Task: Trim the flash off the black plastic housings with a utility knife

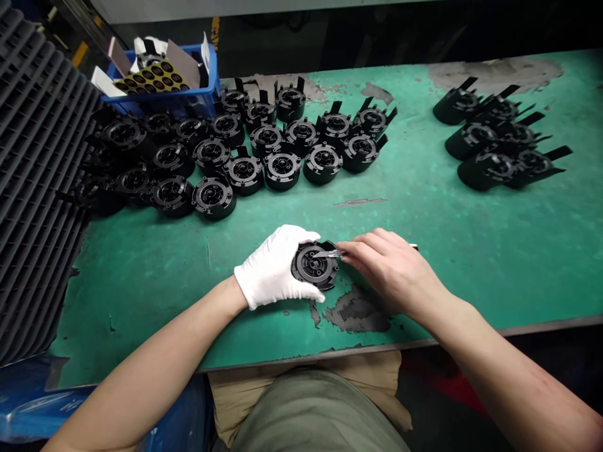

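My left hand (277, 267), in a white glove, is wrapped round the side of a round black plastic part (308, 276), whose ringed inner face is turned up. Between the fingers of my bare right hand (384, 263) is a slim craft knife (333, 253) with a pointed silver blade. Its tip is over the middle of the black part; whether it touches cannot be made out. The handle is mostly hidden behind my fingers. Both hands are just above the green tabletop (405, 207), near its front edge.
Several similar black housings (282, 166) stand in rows at the back left, and more (485, 166) are grouped at the back right. Behind the left group, a blue bin (207, 97) holds a sheet of round stickers (155, 78) and scraps. Grey ribbed trays (32, 188) rise at the left.
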`<state>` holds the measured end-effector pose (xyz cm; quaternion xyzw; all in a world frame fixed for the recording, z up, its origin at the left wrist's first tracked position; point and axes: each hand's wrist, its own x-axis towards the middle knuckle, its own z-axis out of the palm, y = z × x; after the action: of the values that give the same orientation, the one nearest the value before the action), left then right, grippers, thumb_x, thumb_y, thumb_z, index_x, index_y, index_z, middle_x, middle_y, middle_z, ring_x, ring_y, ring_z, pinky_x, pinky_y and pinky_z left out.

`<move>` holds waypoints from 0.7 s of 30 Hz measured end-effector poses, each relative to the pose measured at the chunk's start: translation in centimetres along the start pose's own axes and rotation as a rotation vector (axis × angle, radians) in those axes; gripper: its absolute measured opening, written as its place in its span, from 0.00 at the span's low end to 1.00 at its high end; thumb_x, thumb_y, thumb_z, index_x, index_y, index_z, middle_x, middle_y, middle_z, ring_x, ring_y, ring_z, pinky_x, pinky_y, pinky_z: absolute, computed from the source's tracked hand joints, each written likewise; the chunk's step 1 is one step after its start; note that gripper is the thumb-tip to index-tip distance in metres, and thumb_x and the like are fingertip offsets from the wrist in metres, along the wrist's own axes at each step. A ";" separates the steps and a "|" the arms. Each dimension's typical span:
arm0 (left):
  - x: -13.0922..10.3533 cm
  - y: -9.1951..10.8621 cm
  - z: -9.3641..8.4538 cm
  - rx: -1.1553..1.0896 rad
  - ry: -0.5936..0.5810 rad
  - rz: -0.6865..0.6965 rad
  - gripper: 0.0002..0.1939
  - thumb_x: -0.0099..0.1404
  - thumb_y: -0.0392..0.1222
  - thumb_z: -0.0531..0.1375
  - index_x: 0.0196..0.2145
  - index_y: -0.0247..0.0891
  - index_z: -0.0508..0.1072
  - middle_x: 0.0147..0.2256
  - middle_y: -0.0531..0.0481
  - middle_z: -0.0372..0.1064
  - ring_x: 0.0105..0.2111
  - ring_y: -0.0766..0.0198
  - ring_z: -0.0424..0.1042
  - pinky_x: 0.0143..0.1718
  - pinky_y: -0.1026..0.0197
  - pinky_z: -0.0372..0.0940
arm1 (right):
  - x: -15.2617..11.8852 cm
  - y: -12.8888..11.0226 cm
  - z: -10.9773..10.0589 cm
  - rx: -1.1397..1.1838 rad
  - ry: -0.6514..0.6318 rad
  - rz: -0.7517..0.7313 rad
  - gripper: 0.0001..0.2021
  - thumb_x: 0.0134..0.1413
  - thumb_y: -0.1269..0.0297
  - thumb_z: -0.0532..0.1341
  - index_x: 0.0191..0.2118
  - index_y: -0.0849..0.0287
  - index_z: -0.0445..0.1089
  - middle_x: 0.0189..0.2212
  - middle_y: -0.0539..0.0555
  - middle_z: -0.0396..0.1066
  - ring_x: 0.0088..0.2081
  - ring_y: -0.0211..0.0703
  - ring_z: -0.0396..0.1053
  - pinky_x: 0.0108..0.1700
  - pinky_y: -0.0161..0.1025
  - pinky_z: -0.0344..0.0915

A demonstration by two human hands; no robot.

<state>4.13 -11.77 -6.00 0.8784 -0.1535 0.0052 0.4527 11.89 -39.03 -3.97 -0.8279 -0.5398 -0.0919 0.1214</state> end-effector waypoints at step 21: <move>-0.8 -1.4 0.1 -0.127 -0.036 -0.058 0.54 0.50 0.65 0.82 0.68 0.44 0.71 0.66 0.36 0.73 0.67 0.37 0.73 0.73 0.36 0.67 | -1.2 -0.3 0.0 0.075 0.041 0.027 0.11 0.74 0.69 0.65 0.57 0.60 0.71 0.42 0.57 0.78 0.40 0.46 0.72 0.43 0.43 0.70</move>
<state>3.74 -10.93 -7.29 0.8520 -0.1362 -0.0337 0.5045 11.10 -39.93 -4.29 -0.8279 -0.5290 -0.0868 0.1648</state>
